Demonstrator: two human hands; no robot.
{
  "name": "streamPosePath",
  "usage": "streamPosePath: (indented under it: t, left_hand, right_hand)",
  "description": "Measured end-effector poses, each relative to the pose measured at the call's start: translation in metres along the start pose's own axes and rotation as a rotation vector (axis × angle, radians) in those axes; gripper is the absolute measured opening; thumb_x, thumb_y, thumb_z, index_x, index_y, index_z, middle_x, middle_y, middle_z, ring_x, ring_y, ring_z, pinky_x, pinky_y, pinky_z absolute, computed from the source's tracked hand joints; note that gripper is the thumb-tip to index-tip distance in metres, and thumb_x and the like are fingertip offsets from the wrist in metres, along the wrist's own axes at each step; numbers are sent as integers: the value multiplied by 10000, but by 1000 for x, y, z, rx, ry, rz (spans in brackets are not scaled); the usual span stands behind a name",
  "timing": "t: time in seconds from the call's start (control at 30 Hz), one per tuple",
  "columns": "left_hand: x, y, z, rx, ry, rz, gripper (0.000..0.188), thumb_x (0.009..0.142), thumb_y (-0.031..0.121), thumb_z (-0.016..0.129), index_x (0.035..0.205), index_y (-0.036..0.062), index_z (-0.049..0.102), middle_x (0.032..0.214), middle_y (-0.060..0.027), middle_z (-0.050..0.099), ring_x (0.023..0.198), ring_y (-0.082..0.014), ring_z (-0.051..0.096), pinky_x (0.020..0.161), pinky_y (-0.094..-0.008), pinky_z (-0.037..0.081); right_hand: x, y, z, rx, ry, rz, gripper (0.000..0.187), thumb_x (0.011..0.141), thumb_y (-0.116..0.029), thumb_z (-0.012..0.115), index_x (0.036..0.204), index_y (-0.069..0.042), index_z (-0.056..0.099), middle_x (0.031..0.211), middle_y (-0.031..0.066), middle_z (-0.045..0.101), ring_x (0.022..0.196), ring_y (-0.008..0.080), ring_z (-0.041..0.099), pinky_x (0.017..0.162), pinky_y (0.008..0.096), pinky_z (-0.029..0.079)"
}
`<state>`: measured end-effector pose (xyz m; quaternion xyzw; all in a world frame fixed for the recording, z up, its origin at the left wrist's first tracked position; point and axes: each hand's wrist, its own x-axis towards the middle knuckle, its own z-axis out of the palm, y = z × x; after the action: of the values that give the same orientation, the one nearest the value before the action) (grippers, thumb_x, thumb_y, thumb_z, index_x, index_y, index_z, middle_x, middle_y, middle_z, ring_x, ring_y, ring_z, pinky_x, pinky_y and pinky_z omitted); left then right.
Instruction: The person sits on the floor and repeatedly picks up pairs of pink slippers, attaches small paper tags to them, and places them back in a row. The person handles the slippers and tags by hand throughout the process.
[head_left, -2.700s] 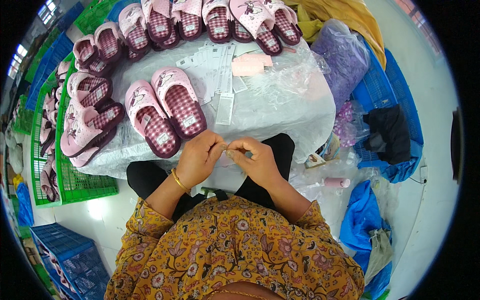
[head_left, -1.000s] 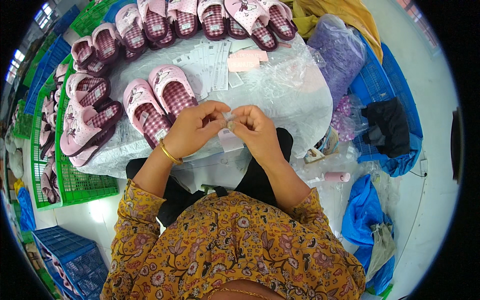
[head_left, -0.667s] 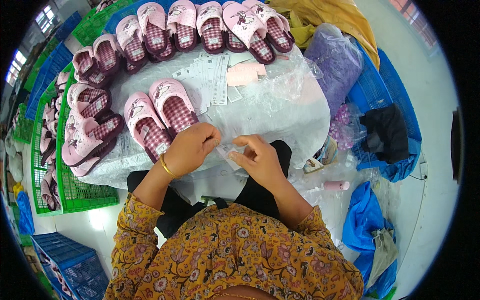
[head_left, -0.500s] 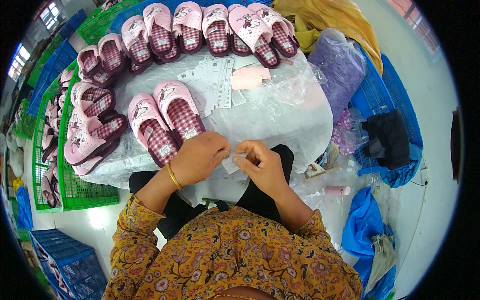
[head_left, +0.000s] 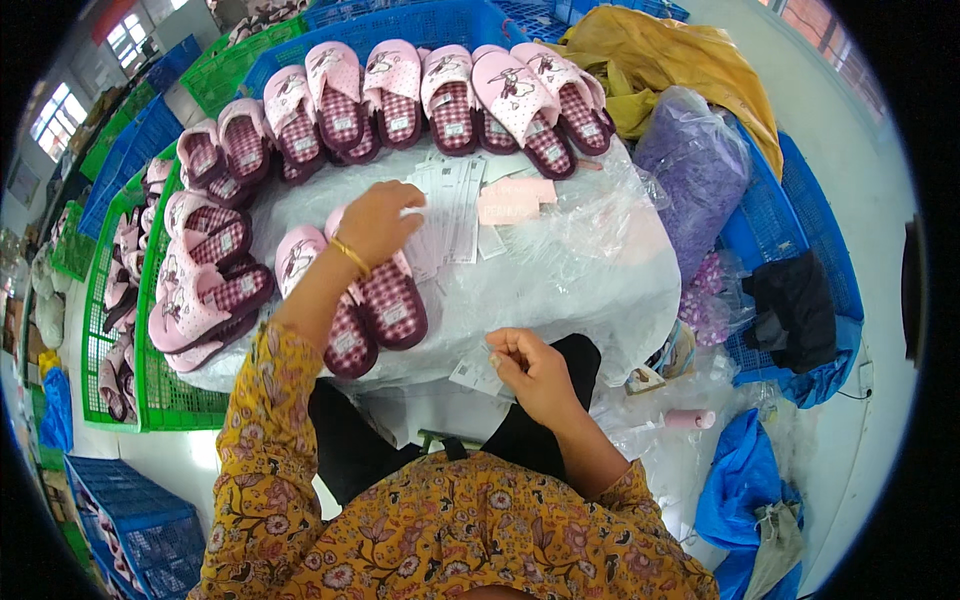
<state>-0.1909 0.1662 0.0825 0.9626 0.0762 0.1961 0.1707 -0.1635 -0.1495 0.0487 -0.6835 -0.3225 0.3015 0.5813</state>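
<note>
My left hand (head_left: 378, 225), with a gold bangle at the wrist, reaches over a pair of pink slippers (head_left: 390, 300) with checked burgundy insoles and partly hides them. Its fingers are bent together beside the loose white paper labels (head_left: 455, 215); a white bit shows at the fingertips, too small to name. By the table's near edge, the thumb and fingers of my right hand (head_left: 540, 375) pinch a small white paper tag (head_left: 476, 372) with dark print.
More pink slippers (head_left: 395, 95) line the far and left edges of the plastic-covered table (head_left: 560, 290). Pink paper slips (head_left: 515, 200) lie mid-table. Green crates (head_left: 180, 405) of slippers stand left; a purple bundle (head_left: 690, 165) and blue crates (head_left: 830, 245) stand right.
My left hand has left the right hand and moved up and left over the slipper pair. My right hand stays near the table edge with the tag. The whole view has shifted slightly.
</note>
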Motion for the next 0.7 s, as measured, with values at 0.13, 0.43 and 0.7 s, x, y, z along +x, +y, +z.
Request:
streamPosePath:
  t: [0.13, 0.43, 0.7]
  left_hand:
    - [51, -57, 17, 141, -157, -222, 290, 815, 199, 649, 1064, 52, 667, 1013, -145, 658, 961, -320, 628, 849, -412, 493]
    - [141, -116, 81, 295, -413, -431, 510, 819, 434, 636, 1158, 55, 669, 1218, -192, 625, 1119, -367, 603, 952, -415, 487]
    - [160, -82, 100, 195, -246, -845, 506, 730, 363, 722, 1094, 13, 695, 1193, -206, 641, 1110, -352, 620, 931, -396, 503]
  right_hand:
    - [0, 12, -10, 31, -19, 19, 268, 918, -92, 630, 1167, -1, 598, 900, 46, 650, 748, 76, 570, 681, 240, 480]
    - [-2, 46, -34, 123, 85, 111, 243, 899, -70, 658, 1131, -5, 624, 880, 19, 643, 752, 55, 563, 672, 218, 473]
    - [2, 60, -37, 191, 145, 133, 226, 900, -63, 656, 1117, -4, 632, 872, -2, 628, 744, 40, 550, 655, 204, 459]
